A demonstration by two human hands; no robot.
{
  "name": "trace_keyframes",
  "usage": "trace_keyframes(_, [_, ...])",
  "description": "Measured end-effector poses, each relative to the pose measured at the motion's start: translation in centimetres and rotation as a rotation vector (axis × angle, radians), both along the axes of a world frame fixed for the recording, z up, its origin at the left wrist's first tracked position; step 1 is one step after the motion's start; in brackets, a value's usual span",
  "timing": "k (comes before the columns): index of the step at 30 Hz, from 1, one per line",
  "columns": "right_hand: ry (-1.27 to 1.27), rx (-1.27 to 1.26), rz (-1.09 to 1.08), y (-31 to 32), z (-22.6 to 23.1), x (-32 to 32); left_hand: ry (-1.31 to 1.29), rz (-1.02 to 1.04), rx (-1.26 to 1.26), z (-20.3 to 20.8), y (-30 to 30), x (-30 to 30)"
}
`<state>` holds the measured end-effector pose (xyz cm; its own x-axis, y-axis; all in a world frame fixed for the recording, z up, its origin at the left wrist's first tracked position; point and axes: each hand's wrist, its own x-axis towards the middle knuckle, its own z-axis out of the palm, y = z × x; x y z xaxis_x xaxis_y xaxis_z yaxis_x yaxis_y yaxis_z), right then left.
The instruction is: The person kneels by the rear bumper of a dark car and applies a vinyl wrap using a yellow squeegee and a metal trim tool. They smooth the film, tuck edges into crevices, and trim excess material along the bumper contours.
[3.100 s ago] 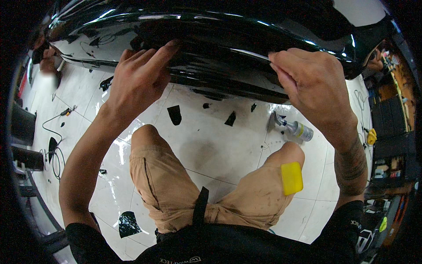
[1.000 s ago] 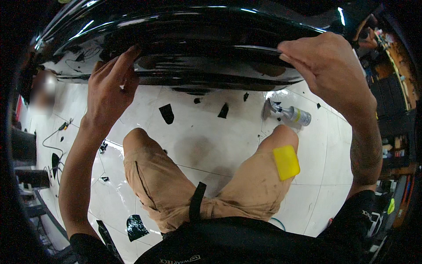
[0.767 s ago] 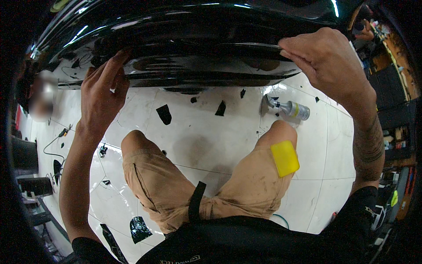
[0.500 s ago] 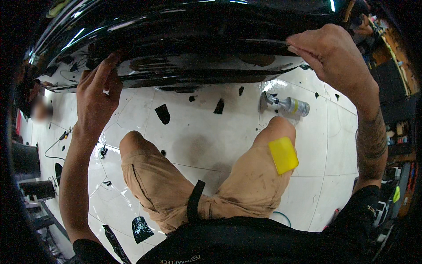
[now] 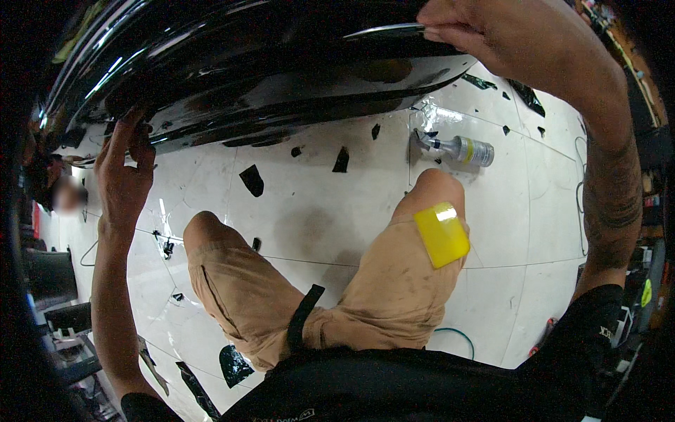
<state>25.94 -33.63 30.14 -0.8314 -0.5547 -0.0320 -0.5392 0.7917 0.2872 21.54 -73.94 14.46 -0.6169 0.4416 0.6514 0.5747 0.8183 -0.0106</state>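
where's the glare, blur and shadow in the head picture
Head view: white streaks of glare across the black panel, a bright shine on the yellow card; head view: soft shadow on the floor between the knees; head view: blurred patch at far left, dark fisheye rim.

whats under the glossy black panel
Past the lower edge of the black panel, white tiled floor shows, with black scraps and a spray bottle on it. What lies directly beneath the panel is covered.

A head-worn fisheye camera looks down. It sits close above tan cloth shorts [image 5: 383, 288] and faces a glossy black curved panel [image 5: 260, 67].
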Motion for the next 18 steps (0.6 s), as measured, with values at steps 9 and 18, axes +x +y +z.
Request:
trace_keyframes(9, [0.033,-0.037,-0.084,0.8,-1.5,0.0,0.042,0.044,-0.093,0.4,-0.7,0.1])
trace_keyframes(18, [-0.015,-0.056,-0.066,2.3,-1.8,-0.3,0.026,0.061,-0.084,0.5,-1.1,0.1])
